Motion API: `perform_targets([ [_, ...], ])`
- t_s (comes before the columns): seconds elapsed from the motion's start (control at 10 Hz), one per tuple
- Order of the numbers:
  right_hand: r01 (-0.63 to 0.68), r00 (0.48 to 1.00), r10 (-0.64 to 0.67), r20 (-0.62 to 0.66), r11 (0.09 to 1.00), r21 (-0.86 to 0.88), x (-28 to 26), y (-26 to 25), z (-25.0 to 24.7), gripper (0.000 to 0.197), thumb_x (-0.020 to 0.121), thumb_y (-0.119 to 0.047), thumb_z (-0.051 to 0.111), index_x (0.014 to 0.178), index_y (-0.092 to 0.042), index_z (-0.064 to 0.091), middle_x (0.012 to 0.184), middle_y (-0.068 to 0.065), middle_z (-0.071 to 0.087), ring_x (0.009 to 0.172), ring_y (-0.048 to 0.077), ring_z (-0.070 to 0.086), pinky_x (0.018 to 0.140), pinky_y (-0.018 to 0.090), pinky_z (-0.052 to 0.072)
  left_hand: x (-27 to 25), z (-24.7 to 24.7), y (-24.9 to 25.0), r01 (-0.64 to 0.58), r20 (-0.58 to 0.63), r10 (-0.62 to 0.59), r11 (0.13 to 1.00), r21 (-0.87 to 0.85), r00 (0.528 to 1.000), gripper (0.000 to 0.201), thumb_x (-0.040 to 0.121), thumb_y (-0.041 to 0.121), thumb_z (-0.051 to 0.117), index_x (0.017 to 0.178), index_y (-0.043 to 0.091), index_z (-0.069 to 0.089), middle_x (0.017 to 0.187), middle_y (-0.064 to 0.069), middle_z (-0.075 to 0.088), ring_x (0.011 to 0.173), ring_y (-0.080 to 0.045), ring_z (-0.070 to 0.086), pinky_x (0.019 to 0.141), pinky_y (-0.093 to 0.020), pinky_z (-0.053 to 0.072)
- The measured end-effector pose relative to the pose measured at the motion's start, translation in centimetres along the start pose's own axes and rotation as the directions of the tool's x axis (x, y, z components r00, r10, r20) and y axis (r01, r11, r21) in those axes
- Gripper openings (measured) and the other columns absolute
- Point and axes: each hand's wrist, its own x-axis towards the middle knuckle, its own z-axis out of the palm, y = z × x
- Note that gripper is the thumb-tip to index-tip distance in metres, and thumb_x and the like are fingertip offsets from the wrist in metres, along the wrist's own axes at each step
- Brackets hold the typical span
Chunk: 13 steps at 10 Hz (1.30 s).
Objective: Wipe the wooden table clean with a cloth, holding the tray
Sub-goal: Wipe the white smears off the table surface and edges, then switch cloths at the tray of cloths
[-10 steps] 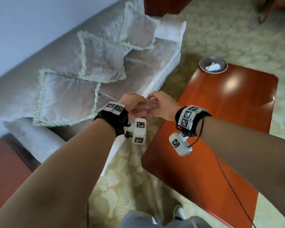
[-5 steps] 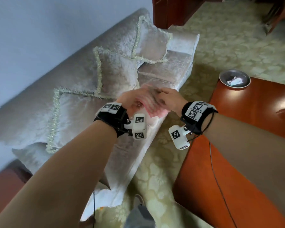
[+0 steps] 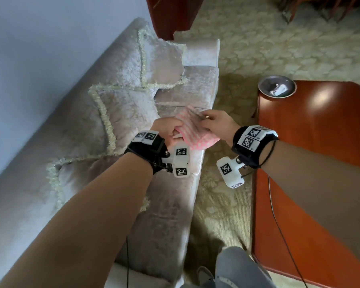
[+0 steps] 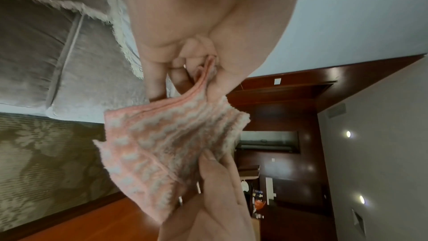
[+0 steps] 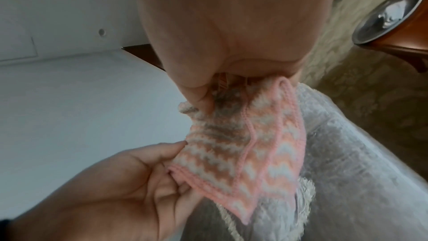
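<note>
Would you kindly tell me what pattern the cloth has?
The cloth has pink and white zigzag stripes with pink edging, clearest in the right wrist view.

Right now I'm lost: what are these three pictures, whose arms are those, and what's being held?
No machine here: a person wears cameras on the head and on each wrist. The head view looks down at both hands; each wrist view looks along its own hand. The left hand and right hand both pinch a pink-and-white cloth above the sofa. The wooden table stands at the right, with a round metal tray on its far corner, untouched.
</note>
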Motion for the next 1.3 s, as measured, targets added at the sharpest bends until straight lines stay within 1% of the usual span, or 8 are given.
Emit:
perform_targets([
  [0.2,0.009,0.997,-0.022,-0.078,0.987,-0.161,5.3,1.0,-3.1,0.02,0.083,-0.02,0.072,0.102,-0.025,0.074,0.076,-0.006,0.066,0.07,0.009,0.058,0.064,0.02,0.043,8.3,3.7,3.0,0.095,0.015,-0.097,0.99,0.109,0.995,0.014,0.099,0.007,0.053,0.086,0.012,0.054,0.085,-0.007,0.06,0.071,-0.018,0.062,0.059,-0.028,0.056],
  [0.6,-0.02,0.986,-0.044,-0.159,0.925,-0.379,19.8,0.9,-16.1,0.023,0.09,-0.021,0.055,0.102,-0.03,0.072,0.087,-0.005,0.072,0.078,0.014,0.065,0.063,0.018,0.048,25.0,16.9,13.6,0.132,0.133,-0.128,0.991,-0.024,0.983,0.026,0.103,0.022,0.044,0.084,0.009,0.054,0.081,-0.009,0.06,0.06,-0.02,0.061,0.058,-0.031,0.054],
  [0.7,-0.01,0.983,-0.058,-0.174,0.931,-0.366,22.3,1.0,-18.9,0.021,0.089,-0.018,0.056,0.095,-0.028,0.073,0.08,-0.004,0.07,0.07,0.014,0.064,0.057,0.018,0.047,26.8,18.6,15.4,0.173,0.298,-0.136,0.98,-0.101,0.945,0.05,0.1,0.038,0.047,0.087,-0.008,0.062,0.069,-0.022,0.066,0.05,-0.023,0.067,0.063,-0.035,0.058],
  [0.9,0.054,0.986,-0.089,-0.139,0.969,-0.242,27.8,2.2,-23.6,0.014,0.087,-0.027,0.069,0.1,-0.031,0.073,0.077,-0.006,0.063,0.067,0.008,0.055,0.065,0.029,0.048,33.8,24.2,19.1,-0.031,0.238,-0.02,0.977,0.21,0.971,0.032,0.089,0.007,0.063,0.111,-0.016,0.064,0.098,-0.038,0.063,0.086,-0.046,0.069,0.072,-0.049,0.062],
  [1.0,-0.052,0.98,0.046,-0.193,0.998,-0.027,30.9,2.8,-26.4,0.009,0.092,-0.024,0.067,0.099,-0.025,0.072,0.078,-0.004,0.068,0.063,0.004,0.06,0.059,0.021,0.052,39.2,26.4,20.4,0.016,0.293,-0.089,0.97,0.244,0.952,0.02,0.096,0.003,0.052,0.11,-0.006,0.063,0.091,-0.024,0.064,0.072,-0.031,0.062,0.06,-0.035,0.06],
  [1.1,-0.153,0.938,0.164,-0.307,0.986,0.061,35.4,5.1,-29.8,0.021,0.092,-0.016,0.066,0.113,-0.014,0.068,0.092,0.002,0.07,0.081,0.014,0.068,0.072,0.033,0.061,45.4,29.3,22.0,0.027,0.316,-0.135,0.945,0.326,0.939,0.01,0.097,0.003,0.05,0.1,0.002,0.059,0.086,-0.014,0.06,0.075,-0.027,0.061,0.074,-0.037,0.055],
  [1.2,-0.234,0.902,0.244,-0.356,0.97,0.072,41.0,7.5,-32.9,0.028,0.089,-0.021,0.07,0.116,-0.017,0.062,0.097,-0.004,0.064,0.085,0.014,0.063,0.073,0.031,0.059,51.5,32.1,24.0,0.01,0.375,-0.148,0.938,0.347,0.915,0.025,0.095,0.004,0.053,0.12,0.002,0.056,0.099,-0.016,0.064,0.092,-0.03,0.063,0.082,-0.043,0.054],
  [1.3,-0.272,0.906,0.305,-0.295,0.951,0.149,46.0,9.2,-35.4,0.03,0.084,-0.021,0.074,0.111,-0.015,0.064,0.089,-0.003,0.067,0.073,0.011,0.06,0.065,0.03,0.052,57.5,35.0,25.8,0.031,0.462,-0.196,0.939,0.342,0.865,0.035,0.093,0.001,0.057,0.128,0.006,0.055,0.117,-0.023,0.065,0.103,-0.036,0.066,0.066,-0.044,0.058],
])
